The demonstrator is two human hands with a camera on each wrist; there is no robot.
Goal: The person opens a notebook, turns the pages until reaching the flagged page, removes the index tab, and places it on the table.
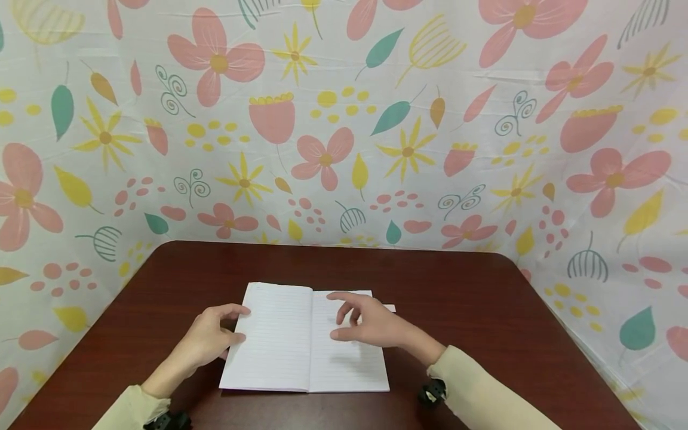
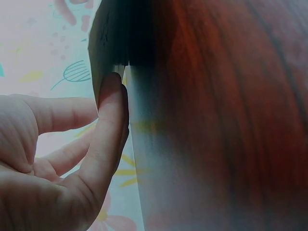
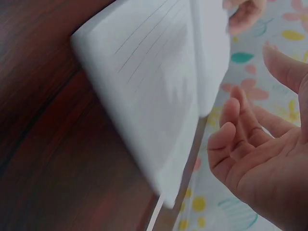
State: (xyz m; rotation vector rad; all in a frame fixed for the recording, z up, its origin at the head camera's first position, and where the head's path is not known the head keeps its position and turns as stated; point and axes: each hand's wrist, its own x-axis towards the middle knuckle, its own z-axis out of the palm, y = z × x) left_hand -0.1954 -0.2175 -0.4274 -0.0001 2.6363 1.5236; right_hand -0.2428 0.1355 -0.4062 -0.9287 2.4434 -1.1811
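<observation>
An open notebook (image 1: 274, 340) with white lined pages lies on the dark wooden table. At its left edge my left hand (image 1: 206, 337) pinches the pages and cover between thumb and fingers. The left wrist view shows that edge (image 2: 98, 53) raised, with a finger of the left hand (image 2: 103, 139) behind it. Over the right page hovers my right hand (image 1: 371, 322), fingers loosely bent and holding nothing; a shadow falls on the paper below. In the right wrist view, a gap separates the right hand (image 3: 260, 154) from the page (image 3: 149, 86).
A small white strip (image 1: 390, 308) pokes out past the notebook's right edge; most of it is hidden. The brown tabletop (image 1: 457, 298) extends around the notebook. Behind and beside it hangs a flower-patterned cloth (image 1: 333, 77).
</observation>
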